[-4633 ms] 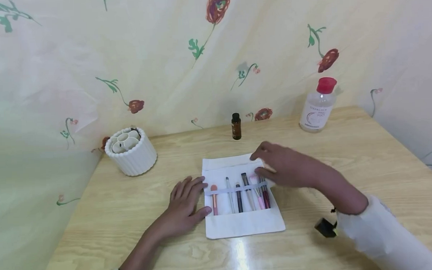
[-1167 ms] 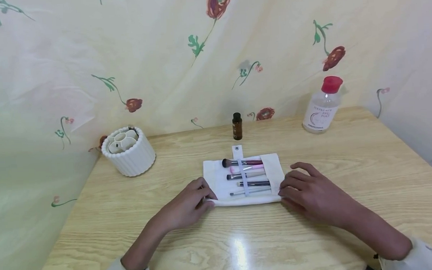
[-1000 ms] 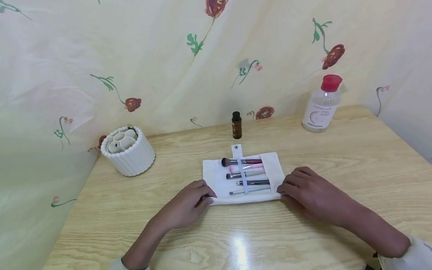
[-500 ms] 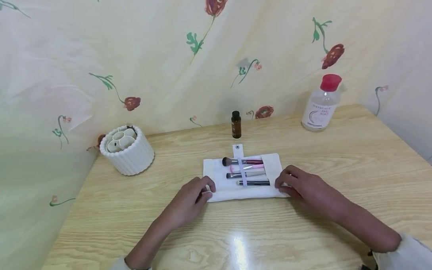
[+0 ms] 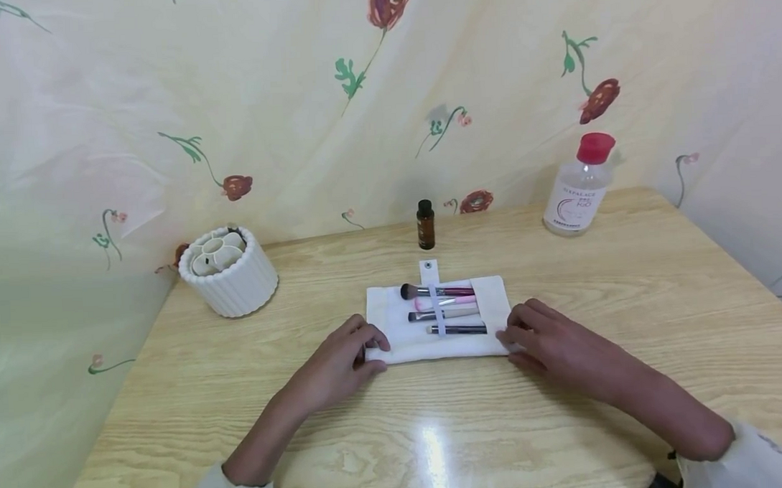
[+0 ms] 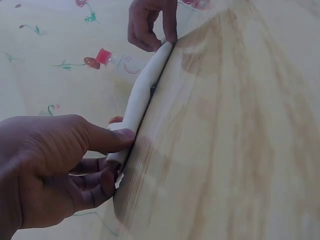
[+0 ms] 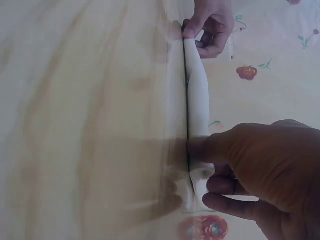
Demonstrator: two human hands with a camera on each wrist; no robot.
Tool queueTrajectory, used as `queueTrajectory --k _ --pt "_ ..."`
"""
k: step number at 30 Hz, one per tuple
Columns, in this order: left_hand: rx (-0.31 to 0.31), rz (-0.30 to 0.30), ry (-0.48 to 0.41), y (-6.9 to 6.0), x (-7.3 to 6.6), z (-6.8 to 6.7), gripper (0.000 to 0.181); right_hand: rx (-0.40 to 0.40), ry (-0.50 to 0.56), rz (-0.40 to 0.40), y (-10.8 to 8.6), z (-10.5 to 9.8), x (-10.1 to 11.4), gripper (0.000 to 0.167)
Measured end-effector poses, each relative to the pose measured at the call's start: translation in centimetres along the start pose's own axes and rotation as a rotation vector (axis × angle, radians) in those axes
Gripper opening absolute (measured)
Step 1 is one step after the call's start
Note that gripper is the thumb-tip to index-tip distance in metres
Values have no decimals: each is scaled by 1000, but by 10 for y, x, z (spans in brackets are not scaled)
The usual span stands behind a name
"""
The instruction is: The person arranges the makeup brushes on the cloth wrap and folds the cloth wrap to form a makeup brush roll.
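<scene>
A white cloth makeup brush roll (image 5: pixel 493 298) lies on the table, its near edge rolled into a thick fold (image 5: pixel 440 349). Several makeup brushes lie sideways under its elastic strap, among them a dark-bristled one (image 5: pixel 454 292), a pink-handled one (image 5: pixel 454 301) and a black-handled one (image 5: pixel 461 330). At the fold's left end, my left hand (image 5: pixel 343 360) pinches the cloth between thumb and fingers. My right hand (image 5: pixel 556 342) pinches the right end likewise. Seen from the left wrist, the fold (image 6: pixel 140 97) runs between both hands as a padded white tube. Any brushes inside the fold are hidden.
A snap tab (image 5: pixel 428 271) sticks out from the roll's far edge. Behind stand a small brown bottle (image 5: pixel 426 228) and, at right, a clear bottle with a red cap (image 5: pixel 575 194). A white ribbed holder (image 5: pixel 240 285) stands at left, near the patterned wall cloth.
The brush roll has been turned sideways from its earlier upright lie. Its near edge has been rolled away from me, covering the orange brush and then the thin one. Both hands have moved to its ends.
</scene>
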State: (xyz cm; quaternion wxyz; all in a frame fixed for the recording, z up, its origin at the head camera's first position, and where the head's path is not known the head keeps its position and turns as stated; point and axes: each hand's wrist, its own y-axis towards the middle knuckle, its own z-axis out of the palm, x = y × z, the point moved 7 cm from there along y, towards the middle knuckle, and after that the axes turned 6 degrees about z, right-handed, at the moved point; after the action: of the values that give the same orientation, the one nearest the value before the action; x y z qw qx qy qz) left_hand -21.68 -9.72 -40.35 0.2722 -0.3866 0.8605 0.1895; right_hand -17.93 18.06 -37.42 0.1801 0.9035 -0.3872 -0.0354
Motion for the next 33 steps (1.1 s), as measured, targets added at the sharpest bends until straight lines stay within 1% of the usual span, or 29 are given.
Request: queueTrajectory --k 3,5,8,12,15,18,21,24,27,33 --pt "2 27 37 1 -1 1 17 -25 9 -25 0 0 2 33" --pt "1 48 69 1 -3 0 15 -34 14 -25 1 -1 2 31" --pt "-2 82 125 1 -7 0 13 -41 44 11 2 -1 -1 29" --pt "-8 108 172 1 -11 -2 11 -55 119 100 1 1 -9 29" --pt "-17 113 159 0 -11 -2 9 -58 182 170 0 4 -17 28" --pt "-38 111 114 1 -9 -2 8 -60 246 233 1 8 -24 26" --pt "-54 87 54 2 -5 -1 13 -58 292 279 1 12 -30 24" --pt "-58 46 13 4 0 0 18 -44 327 314 1 15 -34 22" --pt "-65 36 17 4 2 1 17 -31 360 338 0 19 -37 20" --pt "-98 50 29 3 3 1 14 -14 405 374 1 24 -39 19"
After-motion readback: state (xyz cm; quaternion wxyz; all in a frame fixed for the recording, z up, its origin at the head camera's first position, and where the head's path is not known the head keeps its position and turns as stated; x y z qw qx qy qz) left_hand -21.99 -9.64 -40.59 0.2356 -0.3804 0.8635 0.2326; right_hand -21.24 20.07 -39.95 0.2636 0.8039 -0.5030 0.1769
